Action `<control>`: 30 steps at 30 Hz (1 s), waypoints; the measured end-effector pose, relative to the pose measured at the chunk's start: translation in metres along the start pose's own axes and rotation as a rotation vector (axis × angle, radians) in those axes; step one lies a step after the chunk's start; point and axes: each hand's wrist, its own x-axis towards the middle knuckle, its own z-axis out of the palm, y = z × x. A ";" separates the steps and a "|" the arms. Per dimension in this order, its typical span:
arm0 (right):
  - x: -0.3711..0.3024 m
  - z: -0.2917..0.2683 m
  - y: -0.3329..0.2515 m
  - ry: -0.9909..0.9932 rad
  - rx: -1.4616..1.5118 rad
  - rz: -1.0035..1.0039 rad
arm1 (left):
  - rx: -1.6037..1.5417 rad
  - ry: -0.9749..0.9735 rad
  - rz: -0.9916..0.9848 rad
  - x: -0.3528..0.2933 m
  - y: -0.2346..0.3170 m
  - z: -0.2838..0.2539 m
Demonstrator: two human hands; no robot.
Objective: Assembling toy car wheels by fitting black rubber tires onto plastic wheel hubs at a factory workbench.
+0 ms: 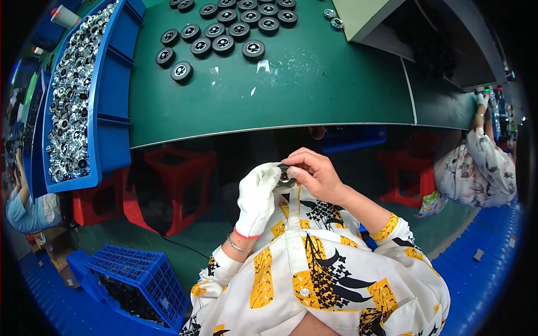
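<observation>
Close in front of my body, both hands grip one small black toy wheel (286, 177) with a shiny hub at its middle. My left hand (258, 196), in a white glove with a red cuff edge, pinches it from the left. On the other side my bare right hand (315, 175) has thumb and fingers closed on its rim. Part of the wheel is hidden behind my fingers. Farther off, several finished-looking black wheels (223, 45) with silver hubs lie spread over the green table (336, 95).
A blue bin (112, 84) full of shiny hubs (73, 106) stands at the left. Two loose hubs (336, 23) lie beside a pale box (370, 22). Red stools (179, 179) stand under the table, a blue crate (134, 280) on the floor. Co-workers sit at both sides.
</observation>
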 end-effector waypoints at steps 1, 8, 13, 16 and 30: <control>0.000 0.000 0.001 -0.003 0.063 0.056 | -0.071 -0.021 -0.025 0.003 -0.003 -0.001; -0.002 -0.005 -0.006 0.033 -0.033 0.061 | -0.170 -0.065 -0.011 0.004 0.001 0.006; 0.017 -0.031 -0.042 0.081 -0.186 -0.122 | -0.185 -0.065 0.066 0.003 0.012 0.002; 0.054 -0.055 -0.058 0.297 -0.346 -0.276 | -0.043 -0.051 0.101 0.002 0.017 -0.003; 0.140 -0.104 -0.037 0.390 -0.909 -0.582 | 0.104 -0.030 0.246 0.007 0.031 0.009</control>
